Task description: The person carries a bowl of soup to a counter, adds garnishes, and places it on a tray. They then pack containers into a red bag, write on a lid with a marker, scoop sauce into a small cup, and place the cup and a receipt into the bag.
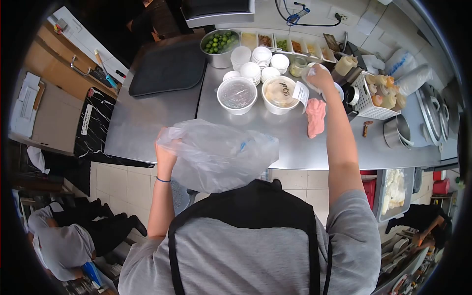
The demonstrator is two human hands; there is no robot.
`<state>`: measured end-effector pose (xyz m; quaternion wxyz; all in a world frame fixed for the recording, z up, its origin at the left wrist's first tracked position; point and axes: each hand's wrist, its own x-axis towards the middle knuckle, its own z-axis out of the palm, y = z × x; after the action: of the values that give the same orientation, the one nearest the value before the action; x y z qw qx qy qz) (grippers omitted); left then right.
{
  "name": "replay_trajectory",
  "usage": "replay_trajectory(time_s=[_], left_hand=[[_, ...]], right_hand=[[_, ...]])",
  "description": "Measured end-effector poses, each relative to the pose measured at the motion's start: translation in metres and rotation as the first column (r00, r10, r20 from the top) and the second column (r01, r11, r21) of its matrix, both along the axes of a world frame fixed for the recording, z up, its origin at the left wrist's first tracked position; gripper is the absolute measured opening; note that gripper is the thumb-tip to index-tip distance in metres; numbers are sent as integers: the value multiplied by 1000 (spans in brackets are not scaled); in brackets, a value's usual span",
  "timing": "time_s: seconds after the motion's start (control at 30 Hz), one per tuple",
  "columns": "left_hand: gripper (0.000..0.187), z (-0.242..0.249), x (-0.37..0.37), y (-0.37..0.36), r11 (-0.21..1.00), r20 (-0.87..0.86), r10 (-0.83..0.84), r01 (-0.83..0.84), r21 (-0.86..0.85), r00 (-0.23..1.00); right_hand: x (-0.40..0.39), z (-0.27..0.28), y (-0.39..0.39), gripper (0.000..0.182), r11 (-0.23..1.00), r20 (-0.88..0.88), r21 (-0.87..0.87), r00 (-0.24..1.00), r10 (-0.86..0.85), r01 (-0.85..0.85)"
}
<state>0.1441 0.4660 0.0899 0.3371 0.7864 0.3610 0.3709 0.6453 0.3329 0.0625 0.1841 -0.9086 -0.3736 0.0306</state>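
My left hand (166, 150) is closed on the edge of a large clear plastic bag (221, 152), which hangs puffed out over the front edge of the steel counter. My right hand (320, 78) reaches to the back right of the counter, its fingers closed around something whitish that I cannot make out. Just left of it stands a small glass jar (298, 66). Two round white tubs, a clear-lidded tub (237, 96) and a tub with writing on its lid (280, 94), stand side by side. A paper slip (301, 92) leans on the second, near a pink cloth (315, 118).
Stacked white cups (250, 72) and a pot of limes (220, 46) stand behind the tubs. A black tray (169, 69) lies left. At right are a white basket (376, 101) of bottles and a metal pot (396, 132). Other people (61, 241) work on both sides.
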Motion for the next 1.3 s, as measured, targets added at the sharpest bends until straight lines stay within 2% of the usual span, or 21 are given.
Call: replay_trajectory(time_s=[0.07,0.1,0.13,0.23,0.27,0.3,0.33,0.37,0.43,0.47,0.53,0.6,0.7,0.9,1.07,1.13,1.17,1.2,1.23,1.27,1.3], left_hand=[[15,22,23,-22,998,42,7,-9,56,999],[15,40,38,-37,955,-9,51,-46,294,999],[16,48,50,-48,857,-53,111,-68,512,992],[16,46,74,-71,864,-91,61,-7,503,994],[16,48,80,-87,867,-93,95,-37,497,991],[17,52,90,-105,961,-169,168,-124,246,971],[17,54,96,-121,974,-255,215,-228,-20,943],[17,49,97,-130,965,-260,244,-259,-25,934],[19,29,89,-141,955,115,294,-286,-80,949],[15,21,65,-139,926,38,370,-366,-95,928],[17,14,15,-150,809,94,586,-588,-6,805],[19,-6,-67,-158,754,85,654,-657,8,751],[18,7,-118,-211,623,63,781,-781,-34,621],[14,-23,-160,-294,502,-98,861,-865,-5,500],[18,-94,-156,-349,477,-422,793,-879,-15,438],[21,-103,-117,-359,554,-482,681,-818,-153,551],[22,-104,-101,-364,600,-492,590,-755,-264,641],[23,-110,-87,-367,718,-398,500,-625,-307,769],[23,-118,-84,-370,817,-298,387,-474,-328,873],[23,-124,-89,-371,806,-296,401,-488,-336,867],[21,-129,-94,-369,773,-180,393,-430,-466,902]], right_hand=[[24,-26,2,62,988,40,-129,995,90,-85],[20,-19,-1,62,987,41,-127,994,106,-100],[12,-15,-3,61,992,90,5,988,129,-130],[-42,8,-9,50,794,51,441,895,442,-418],[-83,32,-27,45,708,-303,584,703,643,-396],[-112,9,-36,42,547,-271,728,559,784,-414],[-149,22,-60,40,445,-108,628,495,862,-639],[-173,36,-84,38,317,44,482,384,922,-817],[-183,14,-109,29,166,-20,268,167,986,-949],[-175,3,-114,29,138,-29,274,135,990,-952],[-134,-14,-122,21,413,-454,560,151,878,-718],[-91,-25,-131,18,679,-364,332,575,733,-655],[-46,-94,-144,18,743,420,26,682,599,-669],[-22,-123,-132,26,812,89,-41,807,584,-583],[-108,-51,-133,46,783,209,-330,768,606,-528],[-201,-35,-143,65,537,73,-4,535,842,-844],[-252,-39,-153,81,370,-125,111,357,926,-922],[-302,-53,-165,95,370,-523,368,139,841,-853],[-344,-66,-179,107,175,-489,259,28,872,-950],[-375,-96,-192,110,126,-586,394,-143,797,-911],[-399,-124,-201,94,57,-544,459,-230,807,-887]])
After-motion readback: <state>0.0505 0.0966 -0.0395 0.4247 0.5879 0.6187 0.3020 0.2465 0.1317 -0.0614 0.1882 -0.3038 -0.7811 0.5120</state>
